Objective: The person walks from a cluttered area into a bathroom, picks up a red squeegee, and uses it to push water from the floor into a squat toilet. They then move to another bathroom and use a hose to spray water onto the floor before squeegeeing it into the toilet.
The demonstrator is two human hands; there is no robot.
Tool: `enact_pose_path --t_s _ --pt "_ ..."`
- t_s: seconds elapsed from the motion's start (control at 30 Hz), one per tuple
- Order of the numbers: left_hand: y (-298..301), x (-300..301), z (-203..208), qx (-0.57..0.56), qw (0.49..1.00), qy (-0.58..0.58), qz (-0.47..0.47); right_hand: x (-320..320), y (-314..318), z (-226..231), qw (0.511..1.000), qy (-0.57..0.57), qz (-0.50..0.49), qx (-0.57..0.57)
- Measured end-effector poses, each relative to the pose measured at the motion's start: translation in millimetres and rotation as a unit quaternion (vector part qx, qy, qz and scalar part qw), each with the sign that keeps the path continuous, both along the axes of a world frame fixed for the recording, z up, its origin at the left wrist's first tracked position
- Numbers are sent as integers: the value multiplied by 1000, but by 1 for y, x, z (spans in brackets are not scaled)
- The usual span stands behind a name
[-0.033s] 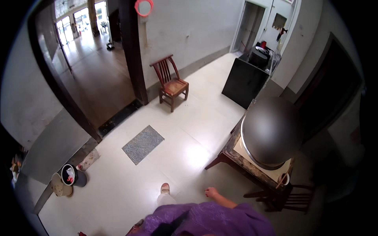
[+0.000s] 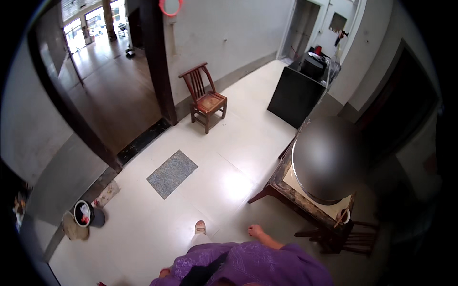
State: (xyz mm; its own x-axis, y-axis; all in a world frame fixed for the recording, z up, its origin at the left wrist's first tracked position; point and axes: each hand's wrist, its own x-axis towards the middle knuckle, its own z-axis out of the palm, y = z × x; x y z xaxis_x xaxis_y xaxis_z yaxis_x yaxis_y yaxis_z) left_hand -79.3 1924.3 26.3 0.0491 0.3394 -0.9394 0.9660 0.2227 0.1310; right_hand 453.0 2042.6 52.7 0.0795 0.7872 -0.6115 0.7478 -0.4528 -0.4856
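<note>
Your right hand (image 2: 256,231) is at bottom centre of the frame, just in front of your purple shirt (image 2: 267,262). Fingers loosely curled; too small to tell whether they pinch anything. Your left hand (image 2: 164,272) is well apart from it: only a patch of skin at the lower edge, left of centre, so its state cannot be told.

Nearest furniture to your right hand: the worn wooden table (image 2: 300,203), up and right of it, apart from your fingers. On the table, a large round object (image 2: 329,162), surface blurred grey, rim pale; kind unclear. White bowl (image 2: 346,216) at the table's lower-right corner, chopsticks (image 2: 340,219) leaning at its side. Slatted dark chair (image 2: 361,238) just below the table, lower right.

Your sandal (image 2: 200,227) shows left of your right hand. Beyond it, up and left, a speckled grey rectangle (image 2: 172,174) on the floor. Dark bucket (image 2: 98,217), lower left, nearest your left hand's side but well apart.
</note>
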Motion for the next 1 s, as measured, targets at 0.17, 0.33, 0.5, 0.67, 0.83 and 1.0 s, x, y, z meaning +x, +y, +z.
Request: enact_pose_path --t_s 0.17,0.33,0.5,0.67,0.83,1.0 --pt "293 -8 6 159 966 24 -201 -17 102 41 985 88 -150 11" --pt "557 58 49 324 945 -1 53 6 174 36 937 123 -327 23" --pt "709 160 76 283 946 -156 38 102 315 -37 994 -97 -50 -15" --pt "751 171 64 96 975 -43 -197 153 514 14 964 63 -260 -15" --pt "798 164 23 -34 993 13 -116 192 673 6 949 112 -295 1" --pt "957 218 -10 -65 990 35 -123 247 778 -20 983 9 -147 -109"
